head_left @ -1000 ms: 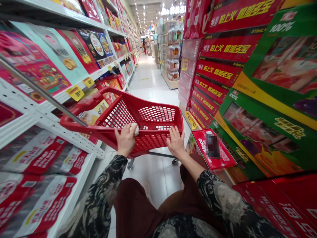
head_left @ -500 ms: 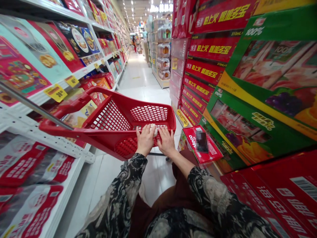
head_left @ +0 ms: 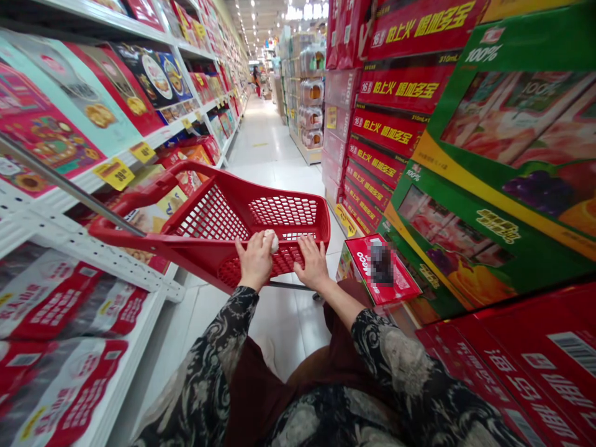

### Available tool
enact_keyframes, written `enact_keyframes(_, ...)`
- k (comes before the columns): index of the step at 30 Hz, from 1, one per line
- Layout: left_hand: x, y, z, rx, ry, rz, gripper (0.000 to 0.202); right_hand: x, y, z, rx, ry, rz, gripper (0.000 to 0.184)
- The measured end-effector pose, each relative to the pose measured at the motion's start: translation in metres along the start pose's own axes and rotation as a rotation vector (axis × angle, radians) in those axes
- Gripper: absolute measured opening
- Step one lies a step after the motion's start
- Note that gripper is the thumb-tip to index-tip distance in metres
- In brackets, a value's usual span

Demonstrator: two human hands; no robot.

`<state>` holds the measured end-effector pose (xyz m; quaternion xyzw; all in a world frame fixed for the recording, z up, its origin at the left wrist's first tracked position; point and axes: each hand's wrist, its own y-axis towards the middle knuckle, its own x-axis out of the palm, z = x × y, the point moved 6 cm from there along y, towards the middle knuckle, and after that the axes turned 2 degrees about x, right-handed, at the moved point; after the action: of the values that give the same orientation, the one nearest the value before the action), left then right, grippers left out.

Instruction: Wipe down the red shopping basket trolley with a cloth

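A red plastic shopping basket cart (head_left: pixel 284 200) with perforated walls stands sideways in front of me. My left hand (head_left: pixel 255 259) is at its near rim, fingers curled round a small crumpled white wad (head_left: pixel 270 241) that looks like tissue. Farther right along that rim rests my right hand (head_left: pixel 313 262), its fingers spread and holding nothing. Between the two hands a stretch of bare red rim shows. The cart's metal bar (head_left: pixel 69 186) slants up to the left. The undersides of both hands are hidden.
White shelves (head_left: pixel 153 139) of boxed snacks line the left side. Stacked red drink cartons (head_left: pixel 391 93) and green juice boxes (head_left: pixel 465 223) rise close on the right. A red carton (head_left: pixel 405 282) juts out near my knee. The tiled aisle (head_left: pixel 265 133) runs ahead, with a person (head_left: pixel 257 81) far off.
My left hand has slid left along the rim with the white wad, away from my right hand. My right hand has hardly moved. The cart sits slightly farther right in view at its handle end.
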<state>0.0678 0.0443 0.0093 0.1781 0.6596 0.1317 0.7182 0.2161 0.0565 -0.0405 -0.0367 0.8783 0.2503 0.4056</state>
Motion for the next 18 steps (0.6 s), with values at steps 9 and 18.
enact_keyframes(9,0.012,0.008,0.003,0.041,-0.013,-0.034,0.048,0.0,0.008,0.002,-0.03,0.028,-0.035,0.071)
enact_keyframes(18,0.012,0.008,-0.006,0.008,0.023,-0.015,0.049,-0.01,0.006,0.008,0.104,-0.045,0.066,0.063)
